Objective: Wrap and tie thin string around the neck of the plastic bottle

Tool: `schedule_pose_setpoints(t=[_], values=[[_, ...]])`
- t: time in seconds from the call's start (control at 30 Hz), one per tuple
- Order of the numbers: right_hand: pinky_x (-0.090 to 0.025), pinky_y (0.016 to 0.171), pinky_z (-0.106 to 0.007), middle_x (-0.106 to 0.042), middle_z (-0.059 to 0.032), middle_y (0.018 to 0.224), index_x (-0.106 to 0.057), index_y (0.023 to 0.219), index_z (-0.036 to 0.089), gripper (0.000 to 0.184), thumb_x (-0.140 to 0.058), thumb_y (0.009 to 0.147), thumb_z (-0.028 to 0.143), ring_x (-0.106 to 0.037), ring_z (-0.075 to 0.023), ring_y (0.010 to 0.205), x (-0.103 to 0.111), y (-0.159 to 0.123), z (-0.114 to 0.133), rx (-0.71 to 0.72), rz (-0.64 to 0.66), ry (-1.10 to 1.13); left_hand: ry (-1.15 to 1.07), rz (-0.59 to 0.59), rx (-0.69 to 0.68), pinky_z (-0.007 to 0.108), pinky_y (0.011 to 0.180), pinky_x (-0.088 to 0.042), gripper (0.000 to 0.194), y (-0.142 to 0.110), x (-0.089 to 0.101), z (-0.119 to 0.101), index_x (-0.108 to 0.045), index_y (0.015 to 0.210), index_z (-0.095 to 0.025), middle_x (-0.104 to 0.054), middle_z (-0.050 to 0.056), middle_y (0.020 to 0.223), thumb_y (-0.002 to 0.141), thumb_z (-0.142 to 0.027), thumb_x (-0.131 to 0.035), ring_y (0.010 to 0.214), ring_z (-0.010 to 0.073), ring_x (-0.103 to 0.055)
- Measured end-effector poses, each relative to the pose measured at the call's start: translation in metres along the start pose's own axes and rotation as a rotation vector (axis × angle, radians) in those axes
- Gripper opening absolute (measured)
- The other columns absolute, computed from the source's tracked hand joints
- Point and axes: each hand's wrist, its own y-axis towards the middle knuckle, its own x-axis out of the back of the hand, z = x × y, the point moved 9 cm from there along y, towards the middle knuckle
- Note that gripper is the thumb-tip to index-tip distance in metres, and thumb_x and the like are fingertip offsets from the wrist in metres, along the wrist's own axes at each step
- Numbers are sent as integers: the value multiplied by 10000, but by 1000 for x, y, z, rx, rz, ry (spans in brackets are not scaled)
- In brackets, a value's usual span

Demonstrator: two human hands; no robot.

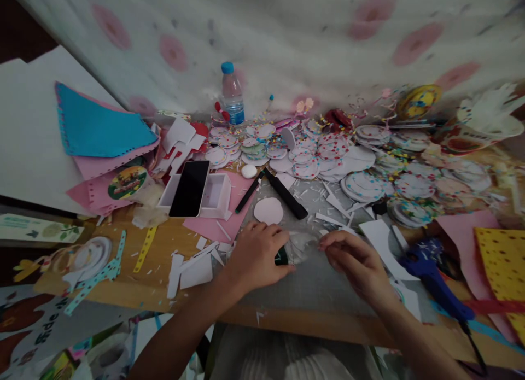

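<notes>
**Forearms and hands over a scrap-strewn tabletop**

Lowest and nearest are pale, ribbed clothing [279, 361] and the two forearms [180, 331], which come in over the front edge of the wooden tabletop [156, 254]. The left hand [258, 257] lies palm-down on a grey mat [303, 292], fingers curled over a small dark green item [281, 256] – mostly covered, and I cannot tell whether it is gripped. Just beside it is crumpled clear film [302, 246], between the two hands. The right hand [356, 259] has its fingers bent together, tips at the film's far side; whether they pinch it, I cannot tell.

Off to the right lies a blue glue gun [438, 290]. Beyond the left hand sit a white paper circle [268, 211], a thick black pen [287, 197] and, on a white box [217, 194], a black-screened phone [189, 188].

Farther back spread piles of dotted paper discs [363, 187] – then a blue-capped bottle [232, 98] before a flowered curtain [287, 30].
</notes>
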Motion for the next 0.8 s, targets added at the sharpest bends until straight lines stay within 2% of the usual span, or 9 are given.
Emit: schedule_pose_setpoints(t=[0.07,0.13,0.2,0.3,0.43,0.57,0.7,0.8], values=[[-271,406,-194,-665,-46,775,-677,922,190,242,-584,860,404,-456,-75,498,-8,-3,-19,-271,99,126,7,-3,-9,401,875,-402,490,0,-1,-1,-576,994,-191,-644,27,1015,668,-504,-766,951,255,-583],[-235,385,-185,-682,-77,707,-690,870,140,406,-530,864,513,-455,-68,454,-24,-7,-29,-478,245,175,13,-8,-15,399,868,-405,475,-1,0,-2,-576,986,-192,-642,30,1019,673,-495,-763,946,254,-583],[-204,365,-179,-693,-102,653,-696,804,115,519,-471,873,577,-441,-57,403,-39,-9,-32,-599,350,184,19,-5,-15,395,852,-410,445,0,0,-2,-574,962,-191,-641,30,1003,681,-483,-756,934,252,-585],[-155,339,-177,-688,-97,582,-698,754,110,530,-473,875,574,-384,-38,337,-57,-6,-32,-683,439,194,27,-1,-17,389,828,-415,403,0,0,-3,-569,945,-189,-641,32,976,691,-449,-744,917,251,-588],[-157,337,-183,-681,-75,554,-699,743,109,398,-581,840,477,-362,-33,321,-70,-3,-28,-688,506,188,31,0,-25,387,827,-414,342,0,0,-3,-564,925,-189,-641,35,971,710,-404,-721,913,249,-593],[-183,368,-192,-648,-39,534,-695,761,110,358,-600,835,447,-388,-37,358,-71,0,-25,-583,464,184,27,0,-21,383,801,-425,318,1,0,-1,-561,903,-194,-641,33,938,742,-440,-682,905,251,-596],[-142,391,-212,-449,59,416,-669,755,120,375,-581,857,471,-275,-31,363,-69,0,-29,-502,429,198,10,5,-7,360,746,-442,343,3,1,2,-553,885,-203,-637,31,905,744,-494,-667,884,248,-593],[-126,409,-228,-324,98,399,-634,741,134,367,-565,874,469,-200,-39,380,-70,3,-30,-450,414,242,-10,8,8,337,695,-449,355,5,2,6,-541,884,-208,-634,24,893,754,-519,-651,864,238,-589]])
